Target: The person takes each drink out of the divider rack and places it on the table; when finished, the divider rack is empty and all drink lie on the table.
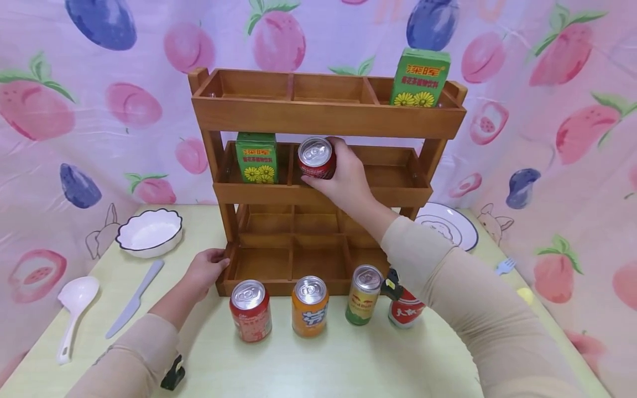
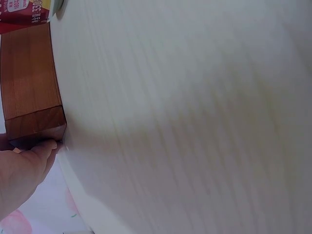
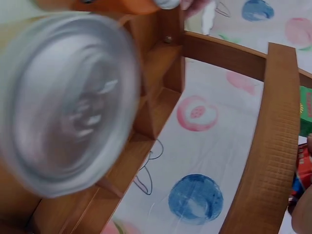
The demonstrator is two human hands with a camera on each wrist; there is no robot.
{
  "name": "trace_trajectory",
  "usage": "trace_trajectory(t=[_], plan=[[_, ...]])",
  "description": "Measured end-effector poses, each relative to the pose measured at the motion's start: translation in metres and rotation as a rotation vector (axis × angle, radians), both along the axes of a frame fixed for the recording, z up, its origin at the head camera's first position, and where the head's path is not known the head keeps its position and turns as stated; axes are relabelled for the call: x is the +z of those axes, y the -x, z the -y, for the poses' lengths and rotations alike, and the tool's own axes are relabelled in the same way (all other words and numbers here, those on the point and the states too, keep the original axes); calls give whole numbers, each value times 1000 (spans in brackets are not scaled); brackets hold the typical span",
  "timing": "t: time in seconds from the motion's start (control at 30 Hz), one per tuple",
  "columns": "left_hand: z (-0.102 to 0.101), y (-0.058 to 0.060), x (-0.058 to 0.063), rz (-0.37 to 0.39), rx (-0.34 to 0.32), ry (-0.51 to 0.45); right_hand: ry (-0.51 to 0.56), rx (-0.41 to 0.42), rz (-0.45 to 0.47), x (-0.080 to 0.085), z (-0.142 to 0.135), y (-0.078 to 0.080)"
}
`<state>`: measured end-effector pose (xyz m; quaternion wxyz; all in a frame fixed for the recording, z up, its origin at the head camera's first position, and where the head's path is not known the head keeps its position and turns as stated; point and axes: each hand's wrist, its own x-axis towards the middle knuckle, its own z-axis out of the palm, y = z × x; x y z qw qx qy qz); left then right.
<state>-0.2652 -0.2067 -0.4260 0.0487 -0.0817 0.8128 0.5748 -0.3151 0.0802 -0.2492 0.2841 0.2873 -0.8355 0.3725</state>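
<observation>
My right hand grips a dark red soda can by its side, at the middle tier of a wooden rack. The can is upright at the middle compartment; whether its base touches the shelf is hidden. In the right wrist view, part of that can shows at the right edge. My left hand holds the left end of the rack's bottom tier, thumb and fingers at the wooden corner. Left of the held can, a green drink carton stands in the middle tier.
Another green carton stands top right. In front are a red can, orange can, Red Bull can and partly hidden red can. Around lie a bowl, knife, ladle, plate and fork.
</observation>
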Motion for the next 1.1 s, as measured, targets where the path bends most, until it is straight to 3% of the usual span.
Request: trace_trajectory(t=[0.13, 0.27, 0.4, 0.47, 0.6, 0.73, 0.8, 1.03, 1.1], plan=[[2, 0, 0, 8, 0, 2, -33, 47, -168, -5, -5, -8], [3, 0, -1, 5, 0, 0, 5, 116, -268, -2, -12, -22], [4, 0, -1, -4, -4, 3, 108, 168, -248, 16, -15, -60], [5, 0, -1, -9, -6, 0, 169, 190, -165, 24, -18, -82], [4, 0, -2, -13, -8, -6, 283, 217, 139, 22, -33, -117], [3, -1, -2, -14, -7, -6, 373, 222, 479, 2, -56, -141], [3, -1, -2, -20, -7, -5, 382, 222, 585, -12, -69, -152], [1, 0, -3, -30, -5, -25, 360, 315, 648, -77, -100, -180], [2, 1, -3, -32, -3, -29, 343, 269, 692, -95, -107, -184]])
